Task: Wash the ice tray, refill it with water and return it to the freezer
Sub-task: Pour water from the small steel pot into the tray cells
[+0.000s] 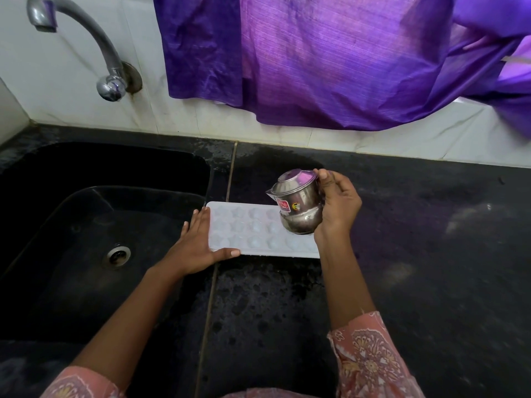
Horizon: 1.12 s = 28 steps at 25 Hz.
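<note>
Right, I've got the white ice tray lying flat on the dark bench at the centre of the frame, its left end just beside the black sink. My left hand is spread flat and open against that left end, fingers stretched along the short edge, thumb laid along the near long edge. My right hand is wrapped round a small steel pot, fingers curled over its rim side, and it's tipped over to the left, mouth pointing toward the upper left, held above the right part of the tray. I can see a red sticker and a little yellow one on its side. I can't tell whether any water is coming out, or how full the moulded cups are. Upper left of the frame, the curved metal tap comes off the white tiled wall above the sink. Across the top, a purple cloth hangs down over the tiles. Pink patterned sleeves show at the bottom edge.
</note>
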Available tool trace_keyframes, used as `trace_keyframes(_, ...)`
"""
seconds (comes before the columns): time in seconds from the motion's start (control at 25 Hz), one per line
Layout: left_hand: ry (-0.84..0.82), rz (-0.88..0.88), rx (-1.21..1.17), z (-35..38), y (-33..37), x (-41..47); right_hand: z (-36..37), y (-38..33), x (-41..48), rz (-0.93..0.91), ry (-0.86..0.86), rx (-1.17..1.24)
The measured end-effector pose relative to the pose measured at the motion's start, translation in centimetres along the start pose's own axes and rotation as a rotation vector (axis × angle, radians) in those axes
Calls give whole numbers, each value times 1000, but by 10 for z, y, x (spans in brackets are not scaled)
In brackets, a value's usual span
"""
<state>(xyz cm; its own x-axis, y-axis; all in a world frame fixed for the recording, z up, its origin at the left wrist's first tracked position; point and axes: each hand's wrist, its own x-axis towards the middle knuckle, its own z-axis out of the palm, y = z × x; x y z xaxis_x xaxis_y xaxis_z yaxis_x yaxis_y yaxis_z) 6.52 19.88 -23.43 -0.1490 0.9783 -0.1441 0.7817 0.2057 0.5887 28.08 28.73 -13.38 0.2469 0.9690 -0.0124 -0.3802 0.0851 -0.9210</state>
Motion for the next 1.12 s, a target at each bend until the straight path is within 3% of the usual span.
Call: trace_keyframes(1.12,-40,-33,35,-1,4,2,13,3,-4,-106,-60,-150)
